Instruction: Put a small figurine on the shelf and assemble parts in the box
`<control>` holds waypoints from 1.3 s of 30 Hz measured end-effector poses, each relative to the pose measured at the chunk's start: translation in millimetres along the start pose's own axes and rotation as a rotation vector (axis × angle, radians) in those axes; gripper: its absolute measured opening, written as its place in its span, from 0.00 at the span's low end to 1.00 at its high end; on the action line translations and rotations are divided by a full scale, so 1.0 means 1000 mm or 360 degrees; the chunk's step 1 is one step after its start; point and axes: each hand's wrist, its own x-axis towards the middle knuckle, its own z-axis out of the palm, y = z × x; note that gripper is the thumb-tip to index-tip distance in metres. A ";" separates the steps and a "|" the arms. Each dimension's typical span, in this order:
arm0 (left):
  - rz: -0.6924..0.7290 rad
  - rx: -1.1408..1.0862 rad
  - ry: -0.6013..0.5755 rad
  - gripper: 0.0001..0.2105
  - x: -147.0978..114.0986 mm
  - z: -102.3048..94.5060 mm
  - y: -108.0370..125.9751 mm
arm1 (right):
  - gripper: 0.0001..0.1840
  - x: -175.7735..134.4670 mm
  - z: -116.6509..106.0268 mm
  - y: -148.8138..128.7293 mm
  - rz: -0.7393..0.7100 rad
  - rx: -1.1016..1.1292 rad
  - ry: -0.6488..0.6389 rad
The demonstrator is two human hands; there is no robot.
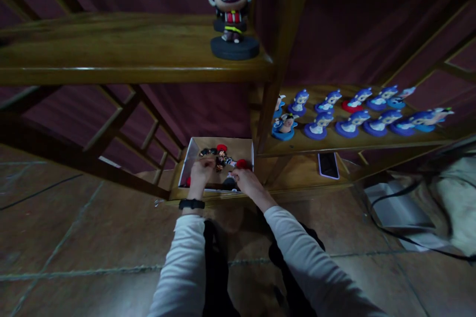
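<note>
Brown floor (pixel 92 233) fronted a low wooden shelf (pixel 173 189) bearing one box (pixel 240 146). Right hand (pixel 246 179): fingers bent, hold indiscernible. Left hand (pixel 202 167): curled, hold indiscernible. Red-topped figurine (pixel 222 154) lay inside, between them, nearer the left, long axis running roughly away.

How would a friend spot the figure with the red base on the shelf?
On the wooden rack, find the shelf above and right of the open box. In its back row, near the middle, one figure has a red base; its neighbours' bases are bluish.
</note>
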 end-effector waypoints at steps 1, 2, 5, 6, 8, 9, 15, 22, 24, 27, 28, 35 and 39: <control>0.0052 0.0159 -0.0104 0.09 0.001 0.003 -0.001 | 0.16 0.001 0.000 0.002 -0.0031 -0.0032 -0.0045; 0.0103 0.0309 -0.0171 0.09 0.001 0.005 -0.001 | 0.15 0.001 0.001 0.004 -0.0059 -0.0058 -0.0095; 0.0180 0.0673 -0.0174 0.12 0.002 0.009 0.001 | 0.14 0.002 0.003 0.007 -0.0106 -0.0110 -0.0209; 0.0180 0.0761 -0.0156 0.12 0.003 0.010 0.003 | 0.14 0.002 0.003 0.007 -0.0110 -0.0117 -0.0217; 0.0181 0.0851 -0.0147 0.13 0.005 0.012 0.006 | 0.15 0.001 0.000 0.008 -0.0091 -0.0098 -0.0168; 0.0206 0.0860 -0.0157 0.14 0.006 0.015 0.008 | 0.16 0.000 -0.003 0.009 -0.0077 -0.0067 -0.0109; 0.0635 0.0995 -0.0436 0.14 0.000 0.047 0.025 | 0.17 0.000 -0.022 0.019 0.0130 0.0276 0.0481; 0.0937 0.1342 -0.0500 0.13 -0.008 0.083 0.015 | 0.16 -0.008 -0.028 0.015 0.0106 0.0357 0.0571; 0.0894 0.1353 -0.0510 0.13 -0.006 0.088 0.012 | 0.16 -0.010 -0.029 0.014 0.0078 0.0346 0.0533; 0.0817 0.1245 -0.0497 0.15 -0.003 0.092 0.013 | 0.17 -0.012 -0.030 0.016 0.0068 0.0313 0.0464; 0.0800 0.1190 -0.0485 0.16 -0.003 0.094 0.014 | 0.17 -0.012 -0.030 0.016 0.0067 0.0297 0.0446; 0.0728 0.0876 -0.0500 0.16 -0.009 0.087 0.025 | 0.17 -0.012 -0.030 0.016 0.0075 0.0268 0.0421; 0.0496 0.0804 -0.0295 0.14 -0.010 0.060 0.031 | 0.16 -0.012 -0.027 0.016 0.0069 0.0283 0.0412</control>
